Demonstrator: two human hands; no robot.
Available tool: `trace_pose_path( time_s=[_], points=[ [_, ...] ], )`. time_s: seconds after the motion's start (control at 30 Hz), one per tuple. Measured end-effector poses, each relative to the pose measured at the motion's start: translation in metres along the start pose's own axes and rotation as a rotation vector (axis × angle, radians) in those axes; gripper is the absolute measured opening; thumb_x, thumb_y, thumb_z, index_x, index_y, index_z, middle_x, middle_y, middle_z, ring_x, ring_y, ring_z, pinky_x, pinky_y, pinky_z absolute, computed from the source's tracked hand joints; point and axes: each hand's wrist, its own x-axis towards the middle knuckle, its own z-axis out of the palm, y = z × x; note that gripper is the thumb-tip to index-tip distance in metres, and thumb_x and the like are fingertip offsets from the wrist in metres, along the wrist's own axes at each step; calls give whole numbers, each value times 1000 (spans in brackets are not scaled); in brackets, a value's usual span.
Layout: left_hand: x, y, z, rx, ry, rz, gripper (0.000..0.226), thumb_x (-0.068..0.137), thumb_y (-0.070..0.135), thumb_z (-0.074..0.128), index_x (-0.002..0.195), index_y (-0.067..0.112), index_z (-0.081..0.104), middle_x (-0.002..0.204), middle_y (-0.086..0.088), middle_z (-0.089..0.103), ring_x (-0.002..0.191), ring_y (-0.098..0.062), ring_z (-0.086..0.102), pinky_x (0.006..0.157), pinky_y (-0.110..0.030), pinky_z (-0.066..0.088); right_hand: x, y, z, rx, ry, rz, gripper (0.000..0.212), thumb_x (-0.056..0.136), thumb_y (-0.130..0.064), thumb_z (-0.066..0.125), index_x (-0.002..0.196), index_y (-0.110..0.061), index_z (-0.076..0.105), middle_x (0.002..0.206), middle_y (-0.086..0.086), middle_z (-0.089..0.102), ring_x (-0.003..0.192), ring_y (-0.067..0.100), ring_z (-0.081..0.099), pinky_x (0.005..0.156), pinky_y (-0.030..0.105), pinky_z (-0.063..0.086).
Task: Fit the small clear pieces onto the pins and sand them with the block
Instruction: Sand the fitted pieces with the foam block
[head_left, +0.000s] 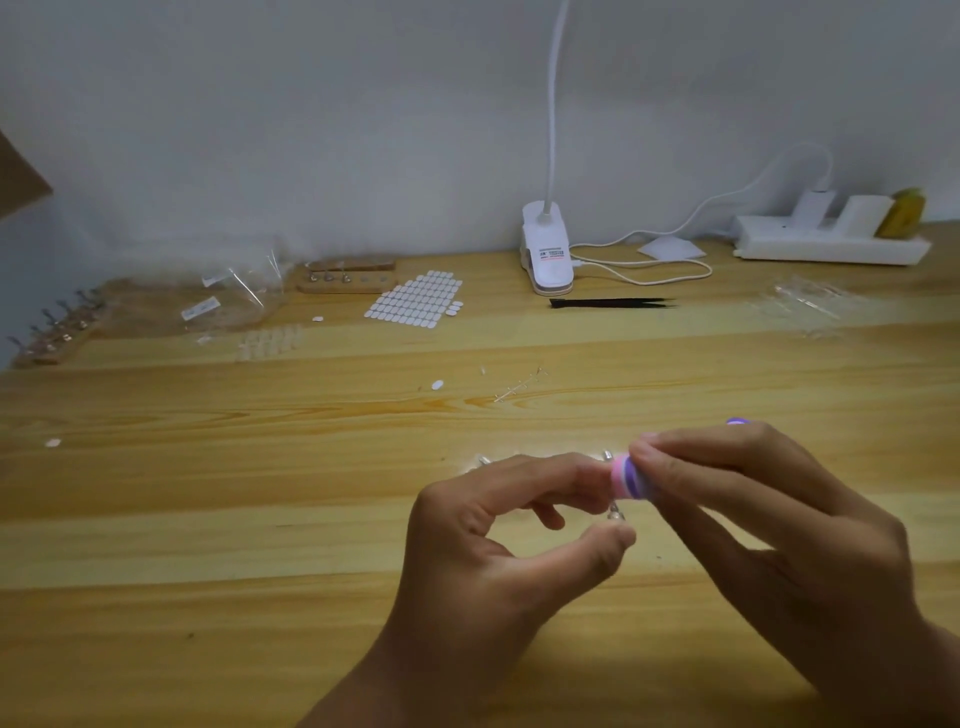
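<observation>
**Block on the pin, both hands busy**

My left hand (498, 545) pinches a small silver metal pin (614, 513) between thumb and curled forefinger, low over the pale wooden counter (260, 519). My right hand (769, 519) grips the pink-and-purple striped sanding block (628, 480), fingers curled round it. The end of the block touches the upper part of the pin. I cannot tell whether a clear piece sits on that pin, because the block and my fingers cover it.

Farther back on the counter, left of centre, lie rows of small clear pieces (270, 340), just in front of crumpled clear plastic bags (234, 301). Near them are a sheet of white oval stickers (415, 300) and a wooden stand with upright pins (345, 278). A white clip lamp (545, 254) stands by the wall, with black tweezers (613, 303) just in front of it.
</observation>
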Motion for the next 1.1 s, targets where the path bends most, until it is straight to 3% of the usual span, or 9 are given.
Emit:
trace_pose_path(
  time_s=[0.17, 0.33, 0.47, 0.63, 0.73, 0.8, 0.9, 1.03, 1.1],
  points=[
    [0, 1, 1, 10, -10, 32, 28, 75, 20, 77, 102, 28, 75, 90, 11, 75, 83, -12, 69, 69, -26, 54, 0, -6, -1, -9, -9, -43, 22, 90, 1, 70, 112, 1, 68, 108, 10, 68, 104, 9, 66, 98, 16, 43],
    [0, -4, 2, -40, 1, 0, 25, 72, 20, 80, 97, 23, 75, 89, 5, 75, 82, -16, 69, 70, -25, 53, 2, 2, -4, -20, 20, 38, 29, 80, 1, 75, 109, -2, 70, 105, 8, 70, 99, 15, 69, 83, 31, 55],
    [-1, -2, 2, -5, -28, 48, 28, 74, 19, 78, 101, 26, 74, 89, 8, 73, 81, -12, 67, 70, -24, 52, 1, -4, -2, -32, -6, -55, 29, 85, 1, 72, 113, 0, 68, 108, 10, 68, 102, 13, 67, 94, 21, 46],
    [0, -5, 2, -113, 5, -44, 25, 72, 19, 80, 97, 23, 76, 90, 4, 75, 81, -15, 70, 71, -23, 53, 2, 6, -5, -30, 7, 44, 33, 81, -1, 75, 113, -4, 69, 107, 7, 70, 100, 17, 70, 81, 37, 56],
    [1, -4, 2, -150, -22, -38, 27, 75, 18, 79, 100, 25, 76, 92, 6, 76, 83, -12, 70, 73, -21, 53, 1, -3, -1, -7, 22, -2, 32, 80, -1, 76, 111, -4, 69, 107, 6, 70, 101, 11, 68, 90, 25, 49],
    [0, -4, 2, -182, -45, -35, 27, 76, 18, 78, 102, 26, 76, 93, 5, 75, 84, -12, 70, 74, -22, 52, 0, -1, -2, -28, -6, -18, 29, 80, -1, 75, 109, -5, 69, 106, 6, 70, 99, 13, 68, 89, 25, 49],
    [-1, -7, 1, -297, -46, -136, 24, 76, 22, 78, 100, 23, 76, 95, -1, 74, 86, -12, 68, 76, -20, 51, 2, 5, -5, -51, 18, 43, 30, 81, -5, 77, 109, -11, 67, 104, 4, 70, 97, 15, 70, 79, 39, 57],
    [1, -8, 3, -454, -126, -270, 26, 80, 26, 74, 106, 19, 73, 99, 1, 71, 86, -6, 63, 77, -19, 50, 2, -5, -2, 17, 73, -25, 27, 84, -6, 75, 109, -10, 65, 104, 5, 69, 98, 10, 68, 86, 28, 52],
    [2, -7, 5, -543, -174, -306, 31, 81, 37, 76, 107, 21, 72, 96, 5, 68, 83, -4, 59, 76, -18, 48, 1, -1, -4, -12, 40, -51, 25, 85, -4, 74, 107, -9, 66, 103, 7, 69, 98, 12, 67, 83, 30, 53]
  ],
)
